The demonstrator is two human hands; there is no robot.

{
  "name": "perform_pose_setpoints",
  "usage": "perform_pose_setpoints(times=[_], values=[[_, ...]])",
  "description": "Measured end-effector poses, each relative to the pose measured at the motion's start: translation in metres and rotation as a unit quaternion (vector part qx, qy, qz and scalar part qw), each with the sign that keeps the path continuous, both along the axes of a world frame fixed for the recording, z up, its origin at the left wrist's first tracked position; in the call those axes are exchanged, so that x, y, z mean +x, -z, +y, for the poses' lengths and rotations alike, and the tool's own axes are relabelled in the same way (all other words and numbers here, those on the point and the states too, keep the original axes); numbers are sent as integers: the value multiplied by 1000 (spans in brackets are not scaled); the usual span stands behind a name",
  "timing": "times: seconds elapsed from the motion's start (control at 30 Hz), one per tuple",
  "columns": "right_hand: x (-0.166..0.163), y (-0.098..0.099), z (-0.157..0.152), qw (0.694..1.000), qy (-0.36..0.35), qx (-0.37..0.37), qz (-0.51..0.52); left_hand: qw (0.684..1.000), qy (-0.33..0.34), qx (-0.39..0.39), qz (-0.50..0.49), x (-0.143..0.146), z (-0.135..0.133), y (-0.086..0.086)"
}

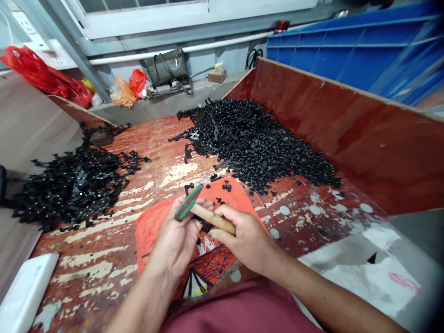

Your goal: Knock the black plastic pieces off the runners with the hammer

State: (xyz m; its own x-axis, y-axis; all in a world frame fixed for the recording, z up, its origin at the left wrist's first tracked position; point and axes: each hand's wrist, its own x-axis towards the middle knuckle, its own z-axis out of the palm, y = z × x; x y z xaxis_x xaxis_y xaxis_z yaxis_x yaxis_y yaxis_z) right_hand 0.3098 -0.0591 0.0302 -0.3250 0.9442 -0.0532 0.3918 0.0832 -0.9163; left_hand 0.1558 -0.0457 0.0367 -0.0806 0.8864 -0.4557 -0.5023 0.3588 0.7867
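My right hand (248, 238) is wrapped round the wooden handle of a small hammer (204, 212) whose green head sits at about the fingertips of my left hand. My left hand (178, 236) is curled beside the hammer head over an orange cloth (156, 231), pinching something small and dark that I cannot make out. A few loose black plastic pieces (225, 186) lie on the cloth's far edge.
A large pile of black plastic parts (256, 143) fills the far right of the worn red wooden tray (145, 157). A second tangled pile (72, 185) lies at the left. The tray's tall wall (347, 125) rises on the right. A white device (26, 291) lies near left. Blue crates (357, 46) stand behind.
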Motion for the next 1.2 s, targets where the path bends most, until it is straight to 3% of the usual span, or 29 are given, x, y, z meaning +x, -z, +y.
perform_pose_setpoints(times=[0.1, 0.17, 0.27, 0.33, 0.37, 0.43, 0.5, 0.57, 0.63, 0.77, 1.0, 1.2], values=[[1, 1, 1, 999, 17, -7, 27, 993, 99, -4, 68, -8, -9, 4], [6, 0, 4, 999, 24, -15, 32, 967, 169, 5, 191, -22, -14, 3], [11, -3, 7, 997, 9, -49, 51, 868, 156, 85, 464, -41, -18, -6], [11, -4, 8, 994, -6, -74, 84, 817, 139, 155, 538, -46, -21, -11], [9, -4, 9, 992, -11, -83, 99, 817, 147, 177, 528, -45, -22, -12], [5, -3, 9, 988, -18, -94, 122, 854, 187, 179, 451, -39, -26, -10], [0, 0, 10, 986, -26, -102, 130, 898, 247, 126, 341, -33, -29, -4], [-4, 4, 11, 988, -26, -90, 124, 922, 286, 64, 254, -31, -30, 2], [-4, 8, 13, 994, -14, -52, 97, 935, 259, 47, 237, -35, -25, 6], [10, 13, 17, 999, 25, 8, 27, 927, 163, 81, 327, -58, -3, 13], [46, 22, 11, 990, 34, 68, -119, 919, 236, 39, 313, -67, 25, 32], [49, 29, 7, 988, 21, 60, -140, 918, 243, 12, 314, -60, 34, 43]])
